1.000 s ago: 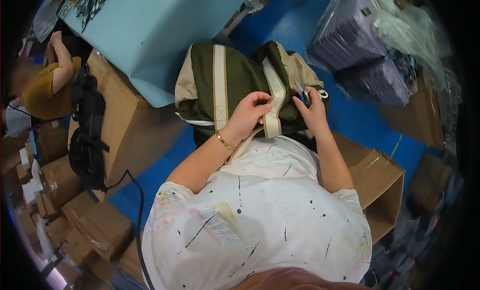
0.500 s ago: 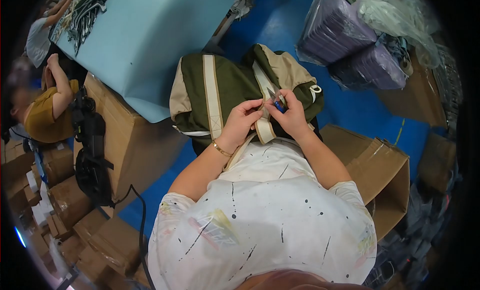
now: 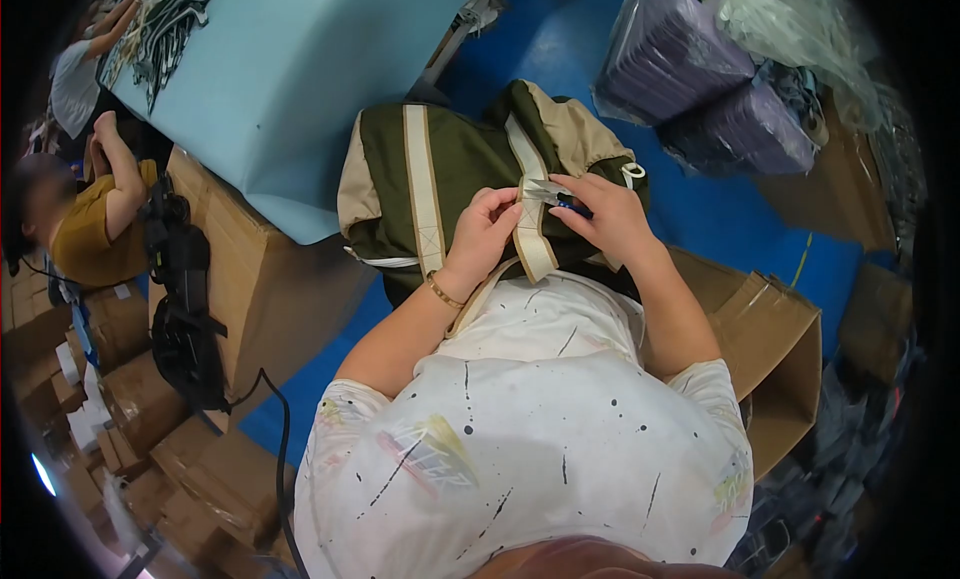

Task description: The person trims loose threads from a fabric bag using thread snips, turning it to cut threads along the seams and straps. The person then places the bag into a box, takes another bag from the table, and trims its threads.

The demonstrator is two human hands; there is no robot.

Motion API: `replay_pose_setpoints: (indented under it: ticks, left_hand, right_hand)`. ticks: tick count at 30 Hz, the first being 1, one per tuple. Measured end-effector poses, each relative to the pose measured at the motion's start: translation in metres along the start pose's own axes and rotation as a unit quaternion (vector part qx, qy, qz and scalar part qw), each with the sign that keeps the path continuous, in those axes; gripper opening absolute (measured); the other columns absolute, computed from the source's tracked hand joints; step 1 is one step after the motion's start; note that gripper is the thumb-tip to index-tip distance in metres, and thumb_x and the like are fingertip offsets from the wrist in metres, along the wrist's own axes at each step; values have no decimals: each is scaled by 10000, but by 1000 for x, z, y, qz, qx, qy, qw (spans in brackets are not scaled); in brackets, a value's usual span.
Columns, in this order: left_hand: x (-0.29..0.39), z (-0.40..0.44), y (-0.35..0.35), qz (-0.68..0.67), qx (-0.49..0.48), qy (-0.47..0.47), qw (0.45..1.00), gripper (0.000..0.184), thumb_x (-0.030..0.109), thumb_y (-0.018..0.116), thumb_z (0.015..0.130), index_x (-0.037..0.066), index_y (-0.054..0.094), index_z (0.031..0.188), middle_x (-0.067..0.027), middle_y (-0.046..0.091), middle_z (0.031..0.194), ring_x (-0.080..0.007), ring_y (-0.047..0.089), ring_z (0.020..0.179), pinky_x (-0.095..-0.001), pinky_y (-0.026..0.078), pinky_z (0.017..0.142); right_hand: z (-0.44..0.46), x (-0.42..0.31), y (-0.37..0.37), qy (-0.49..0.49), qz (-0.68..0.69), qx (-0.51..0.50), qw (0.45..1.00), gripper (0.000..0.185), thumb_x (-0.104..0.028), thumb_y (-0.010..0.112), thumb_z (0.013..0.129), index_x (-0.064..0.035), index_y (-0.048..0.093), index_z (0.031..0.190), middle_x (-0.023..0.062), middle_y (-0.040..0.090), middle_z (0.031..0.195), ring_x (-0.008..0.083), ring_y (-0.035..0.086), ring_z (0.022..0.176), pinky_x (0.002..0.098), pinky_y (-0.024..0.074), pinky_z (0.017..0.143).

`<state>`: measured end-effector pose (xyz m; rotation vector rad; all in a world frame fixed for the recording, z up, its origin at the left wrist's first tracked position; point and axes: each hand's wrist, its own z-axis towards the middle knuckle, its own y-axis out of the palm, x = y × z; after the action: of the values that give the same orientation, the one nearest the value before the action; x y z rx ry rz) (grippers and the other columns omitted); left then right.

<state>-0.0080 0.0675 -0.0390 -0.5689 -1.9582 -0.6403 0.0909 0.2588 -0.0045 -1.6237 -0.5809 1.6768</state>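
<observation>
A green and beige duffel bag with white straps edged in tan lies across my lap. My left hand pinches the edge of the right-hand strap. In my right hand is a small pair of thread snips with metal blades and a blue handle. The blades point left and lie over the strap, close to my left fingertips. Whether they touch the fabric I cannot tell.
A table with a light blue cover stands ahead on the left. Purple stacks in plastic wrap are at far right. An open cardboard box sits by my right side. Another person in a mustard top is at left.
My right hand has turned, swinging the snips from pointing up and away to pointing left across the strap. My left hand keeps its pinch, nearly in place.
</observation>
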Motion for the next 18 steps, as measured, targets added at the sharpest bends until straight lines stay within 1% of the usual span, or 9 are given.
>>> replay_pose_setpoints:
  ticks: [2, 5, 8, 11, 17, 18]
  left_hand:
    - [-3, 1, -3, 60, -3, 44, 997, 202, 68, 589, 913, -18, 624, 1092, 3, 481, 923, -74, 494, 798, -209, 434, 726]
    - [-2, 1, -1, 43, -2, 47, 998, 208, 53, 584, 907, -17, 624, 1099, -6, 483, 915, -83, 497, 797, -222, 433, 742]
    - [2, 0, -1, 27, 1, 21, 999, 205, 55, 581, 912, -17, 625, 1099, -5, 479, 912, -80, 496, 796, -215, 431, 736]
    - [3, -1, 0, 2, -2, 12, 1000, 204, 58, 578, 917, -18, 624, 1100, -2, 474, 909, -75, 493, 793, -208, 428, 728]
    - [4, -2, -2, -4, -12, 10, 1000, 192, 61, 581, 921, -19, 625, 1089, 9, 461, 903, -64, 487, 792, -199, 424, 696]
    - [2, -1, -2, 9, -13, 27, 1000, 190, 68, 576, 925, -10, 620, 1094, 21, 467, 875, -47, 462, 737, -189, 393, 636]
  right_hand:
    - [4, -4, -4, -24, -55, -6, 998, 429, -263, 709, 807, -135, 611, 1205, 53, 600, 815, 225, 616, 685, 335, 486, 567]
    - [6, -4, -5, -51, -97, 7, 994, 439, -282, 714, 795, -156, 617, 1204, 42, 586, 790, 232, 608, 672, 345, 480, 550]
    - [7, -1, -7, -71, -114, 3, 991, 451, -274, 718, 788, -168, 616, 1215, 35, 576, 775, 221, 600, 657, 336, 475, 537]
    - [8, 0, -7, -80, -116, 6, 990, 457, -269, 721, 784, -177, 617, 1219, 28, 572, 767, 213, 593, 643, 332, 471, 528]
    - [8, 4, -3, -82, -111, 23, 990, 453, -265, 723, 781, -185, 624, 1215, 26, 557, 736, 210, 583, 614, 330, 464, 516]
    - [9, 5, -3, -82, -109, 19, 990, 442, -274, 716, 786, -189, 624, 1209, 29, 558, 741, 214, 587, 615, 335, 467, 519]
